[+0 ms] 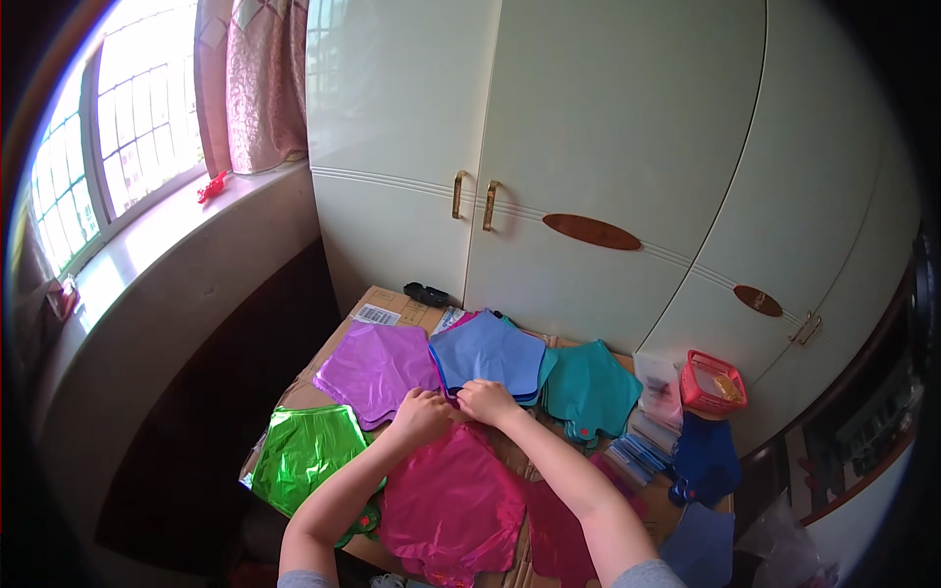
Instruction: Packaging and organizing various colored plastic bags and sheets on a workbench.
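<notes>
My left hand (422, 416) and my right hand (487, 402) meet near the middle of the cardboard, fingers curled in a pinch. Between them is the upper tip of a flat magenta foil balloon (451, 505), which spreads toward me below my wrists. My fingers cover the exact spot where they grip it. Just beyond lies a stack of blue star-shaped foil balloons (488, 348), its lower edge partly behind my hands. A purple stack (377, 367) is to the left, and a shiny green one (304, 456) sits nearer by my left forearm.
Teal balloons (591, 387), dark blue ones (706, 456) and slate-blue ones (698, 544) lie to the right. Small packets (642, 451) are beside a red basket (713, 382). A black object (426, 294) rests at the cardboard's (387, 304) back, before a white cabinet (588, 118).
</notes>
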